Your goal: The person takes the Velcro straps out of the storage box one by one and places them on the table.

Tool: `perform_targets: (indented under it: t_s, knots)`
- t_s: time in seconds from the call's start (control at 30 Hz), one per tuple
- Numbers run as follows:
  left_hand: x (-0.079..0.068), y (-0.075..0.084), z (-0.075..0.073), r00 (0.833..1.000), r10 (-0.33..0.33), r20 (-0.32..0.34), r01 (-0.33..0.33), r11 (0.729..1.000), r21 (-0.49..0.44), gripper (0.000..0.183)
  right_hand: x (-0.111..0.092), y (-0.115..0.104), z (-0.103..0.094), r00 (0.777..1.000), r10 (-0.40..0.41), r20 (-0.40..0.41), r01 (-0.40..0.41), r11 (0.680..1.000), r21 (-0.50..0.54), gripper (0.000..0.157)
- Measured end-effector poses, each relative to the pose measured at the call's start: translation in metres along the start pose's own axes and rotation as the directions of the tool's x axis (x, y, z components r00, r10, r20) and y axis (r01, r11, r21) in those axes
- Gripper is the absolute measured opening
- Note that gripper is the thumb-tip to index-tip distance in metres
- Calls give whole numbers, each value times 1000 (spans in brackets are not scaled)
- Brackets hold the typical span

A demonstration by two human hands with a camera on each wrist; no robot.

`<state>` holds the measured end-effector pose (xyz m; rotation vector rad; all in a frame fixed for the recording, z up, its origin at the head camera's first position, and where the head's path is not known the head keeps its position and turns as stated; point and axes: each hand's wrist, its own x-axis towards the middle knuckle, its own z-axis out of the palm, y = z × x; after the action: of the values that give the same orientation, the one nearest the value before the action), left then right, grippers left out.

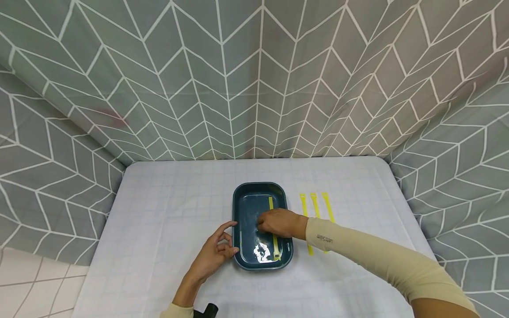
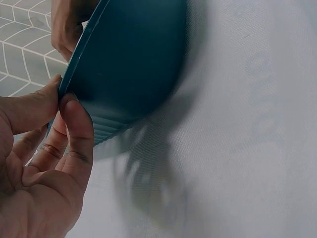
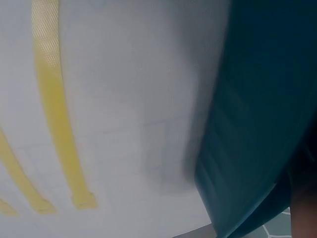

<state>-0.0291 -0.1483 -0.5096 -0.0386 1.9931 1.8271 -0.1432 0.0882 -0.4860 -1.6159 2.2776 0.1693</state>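
Note:
A dark blue rectangular tray (image 1: 248, 210) sits on the white-covered table. My left hand (image 1: 214, 254) pinches its left rim between thumb and fingers; the left wrist view shows this grip on the tray edge (image 2: 74, 64) closely. Inside the tray lies a yellow strap (image 1: 276, 251), lengthwise on the right side. My right hand (image 1: 278, 222) reaches over the right rim with its fingers bent down, covering the strap's middle. Whether those fingertips hold anything is hidden. Several yellow straps with slotted ends, such as this strap (image 3: 57, 109), lie to the tray's right, partly under the right forearm.
The tabletop (image 1: 179, 198) has a white cloth with faint lines. Grey patterned curtains (image 1: 246, 88) hang behind it and at both sides. A black object (image 1: 210, 310) shows by the left wrist at the front edge. A beige sleeve (image 1: 370, 251) covers the right forearm.

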Motion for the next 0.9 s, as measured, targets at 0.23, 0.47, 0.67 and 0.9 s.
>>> perform_targets:
  t_s: [0.23, 0.47, 0.67, 0.9]
  knots:
    - [0, 0, 0, 1000, -9, -5, 9, 1000, 4, 71, 3, -1, 2, 1000, 13, 25, -11, 997, -75, 26]
    - [0, 0, 0, 1000, -7, -6, 7, 1000, 3, 71, 3, -2, 4, 999, 25, 28, -21, 990, -136, 16]
    - [-1, 0, 0, 1000, -5, -7, 5, 1000, -1, 71, 3, -3, 4, 999, 28, 18, -25, 987, -160, 14]
    - [-1, -1, 0, 1000, -3, -6, 3, 1000, 4, 71, 1, -4, 5, 999, 49, 3, -48, 979, -198, 13]
